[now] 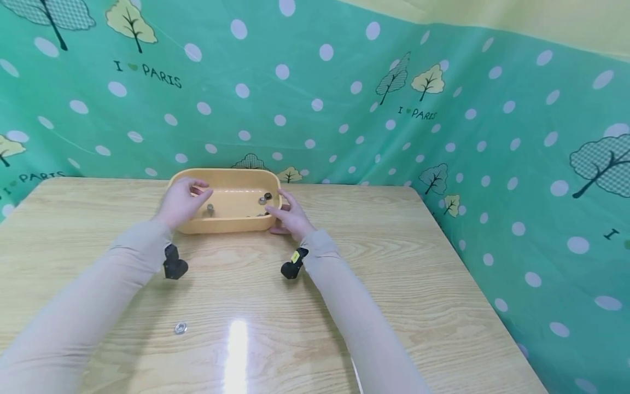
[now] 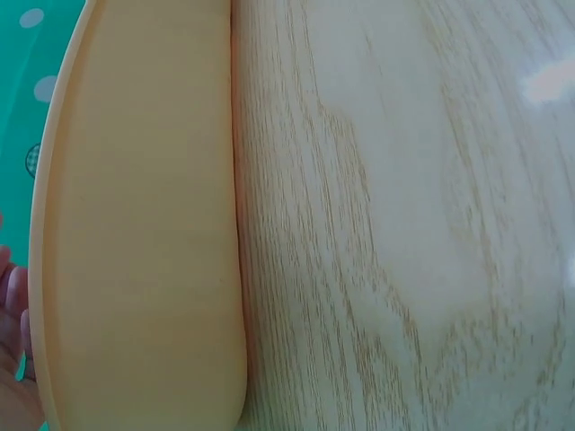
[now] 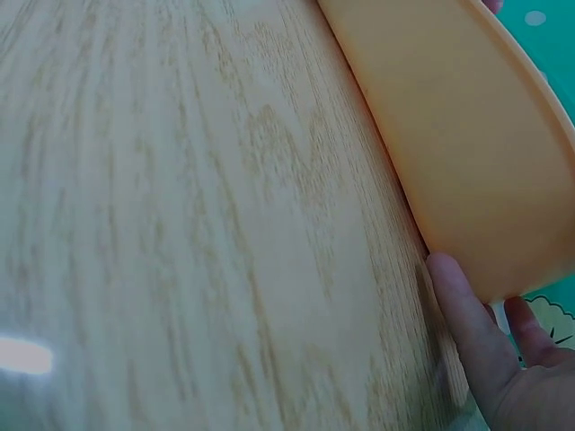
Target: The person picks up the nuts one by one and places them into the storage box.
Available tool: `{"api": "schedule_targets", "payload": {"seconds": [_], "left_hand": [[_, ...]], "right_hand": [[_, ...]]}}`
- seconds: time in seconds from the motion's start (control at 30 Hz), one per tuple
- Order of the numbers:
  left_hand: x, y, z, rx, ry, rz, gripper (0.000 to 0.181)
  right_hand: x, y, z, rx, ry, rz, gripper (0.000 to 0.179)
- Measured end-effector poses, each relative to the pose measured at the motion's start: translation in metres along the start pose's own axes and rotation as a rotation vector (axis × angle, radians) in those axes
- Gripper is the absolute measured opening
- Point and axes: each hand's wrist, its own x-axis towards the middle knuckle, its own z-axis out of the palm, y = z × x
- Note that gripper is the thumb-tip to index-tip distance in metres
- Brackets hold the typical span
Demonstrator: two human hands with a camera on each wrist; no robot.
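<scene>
A shallow yellow plastic bin (image 1: 231, 225) with rounded ends stands at the far side of the table. Over its left end is my left hand (image 1: 181, 203), fingers slightly bent and thumb apart, with nothing visible between them; in the left wrist view this hand (image 2: 16, 346) shows partly behind the rim. My right hand (image 1: 294, 218) grips the bin's right end, thumb over the rim, other fingers against the outside. From the right wrist view, one finger (image 3: 456, 292) lies at the bin's lower corner. Inside are small metal nuts (image 1: 262, 201), a dark piece (image 1: 268, 196) and another metal piece (image 1: 210, 209).
A small metal ring-like part (image 1: 180, 328) lies on the wooden table (image 1: 236, 284) near the front left. Behind the bin hangs a green dotted cloth (image 1: 295, 109), which continues along the right side. Black wrist-worn devices (image 1: 174, 262) sit under both wrists.
</scene>
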Motion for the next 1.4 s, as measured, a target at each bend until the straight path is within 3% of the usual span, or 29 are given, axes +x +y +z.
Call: {"api": "schedule_targets", "payload": {"seconds": [0.37,1.1,1.4], "left_hand": [[0.0,-0.002,-0.003,-0.001,0.01,0.009,0.042],[-0.02,-0.009,-0.016,-0.097,0.012,-0.043,0.044],[-0.032,-0.005,-0.019,-0.132,-0.015,-0.071,0.048]], "right_hand": [[0.003,-0.003,-0.002,0.022,0.006,-0.005,0.069],[-0.001,0.0,0.0,0.025,0.009,-0.007,0.07],[0.001,0.002,0.001,0.027,0.001,-0.014,0.071]]}}
